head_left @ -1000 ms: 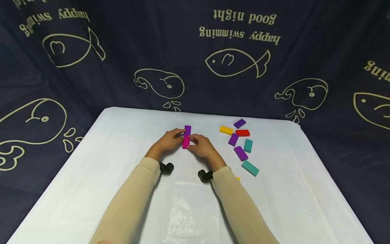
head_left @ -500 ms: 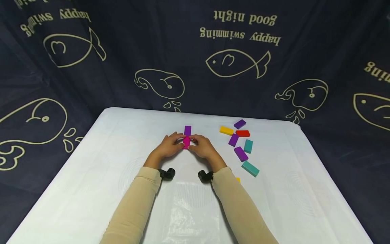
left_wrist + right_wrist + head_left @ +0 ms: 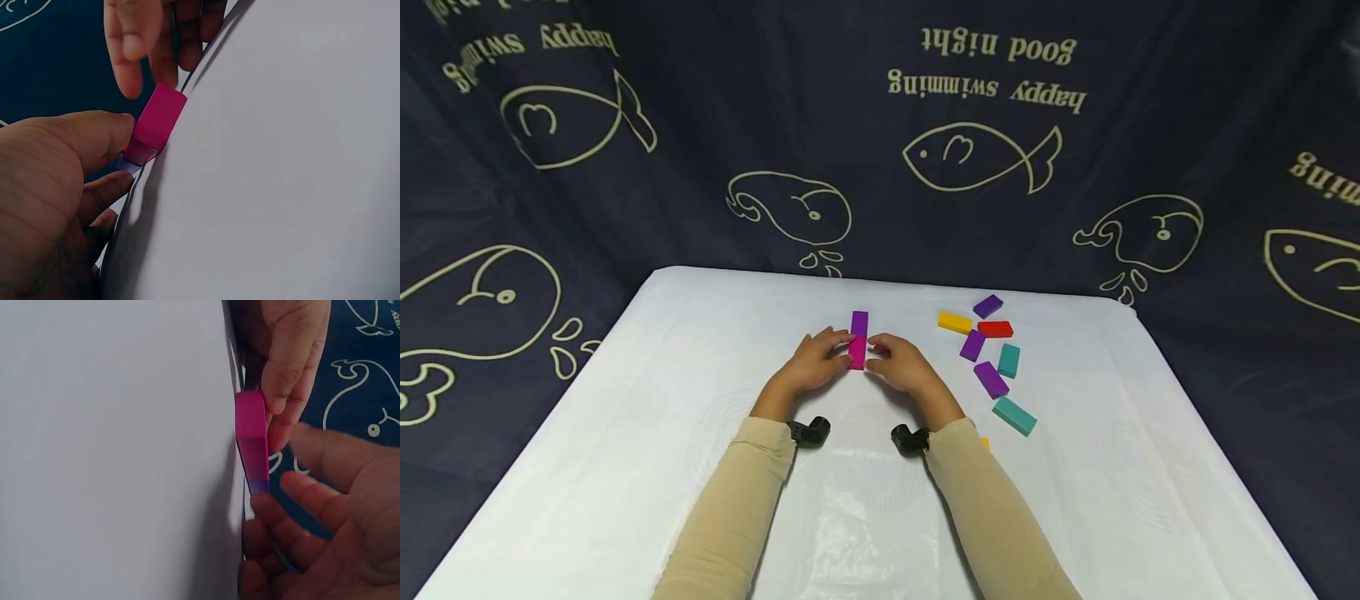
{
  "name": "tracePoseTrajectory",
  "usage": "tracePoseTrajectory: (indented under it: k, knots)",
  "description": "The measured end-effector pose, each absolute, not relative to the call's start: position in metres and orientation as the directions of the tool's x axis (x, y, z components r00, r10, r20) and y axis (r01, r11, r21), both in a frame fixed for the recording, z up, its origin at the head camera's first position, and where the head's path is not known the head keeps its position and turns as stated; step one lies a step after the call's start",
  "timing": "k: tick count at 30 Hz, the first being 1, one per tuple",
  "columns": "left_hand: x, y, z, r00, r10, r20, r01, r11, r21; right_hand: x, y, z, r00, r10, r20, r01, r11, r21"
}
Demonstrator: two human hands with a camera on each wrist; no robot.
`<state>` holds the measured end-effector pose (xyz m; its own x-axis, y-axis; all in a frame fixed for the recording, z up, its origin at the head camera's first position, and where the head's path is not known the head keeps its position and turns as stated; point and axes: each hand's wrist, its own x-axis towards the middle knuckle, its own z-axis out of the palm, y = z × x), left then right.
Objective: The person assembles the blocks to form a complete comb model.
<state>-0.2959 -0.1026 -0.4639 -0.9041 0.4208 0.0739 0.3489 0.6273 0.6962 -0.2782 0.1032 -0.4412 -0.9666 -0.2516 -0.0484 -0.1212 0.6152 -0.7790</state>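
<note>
Magenta block (image 3: 857,353) lies end to end with a purple block (image 3: 860,323), the purple nearer the far edge of the bench (image 3: 587,467). Your left grip (image 3: 814,360) touches the magenta's left side, thumb and finger spread; your right grip (image 3: 902,365), against it half a second ago, now spreads just beside it.

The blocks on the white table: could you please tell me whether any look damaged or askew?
No damage shows. The loose blocks at right lie askew, at mixed angles, whereas the pink block and the purple block beyond it line up.
</note>
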Motion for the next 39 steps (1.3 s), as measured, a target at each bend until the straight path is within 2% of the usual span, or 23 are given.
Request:
tracePoseTrajectory:
  k: [9, 16, 20, 26, 32, 39]
  knots:
    - [-0.295, -0.101, -0.467, -0.903, 0.421, 0.084, 0.362, 0.641, 0.677, -0.262, 0.131, -0.415, -0.955, -0.289, -0.06, -0.094, 0.491, -0.866]
    - [-0.293, -0.101, -0.467, -0.903, 0.421, 0.082, 0.362, 0.644, 0.674, -0.236, 0.18, -0.392, -0.958, -0.284, -0.032, -0.114, 0.484, -0.867]
    - [-0.294, -0.1, -0.466, -0.902, 0.425, 0.078, 0.365, 0.652, 0.665, -0.222, 0.217, -0.387, -0.96, -0.279, -0.012, -0.151, 0.556, -0.818]
    - [-0.295, -0.102, -0.468, -0.902, 0.42, 0.095, 0.371, 0.647, 0.666, -0.204, 0.263, -0.388, -0.97, -0.235, -0.054, -0.121, 0.667, -0.735]
    - [-0.292, -0.101, -0.468, -0.888, 0.436, 0.148, 0.407, 0.594, 0.694, -0.188, 0.294, -0.399, -0.969, -0.223, -0.103, -0.085, 0.698, -0.711]
    - [-0.293, -0.101, -0.465, -0.899, 0.427, 0.094, 0.373, 0.638, 0.674, -0.18, 0.312, -0.412, -0.964, -0.241, -0.114, -0.102, 0.73, -0.676]
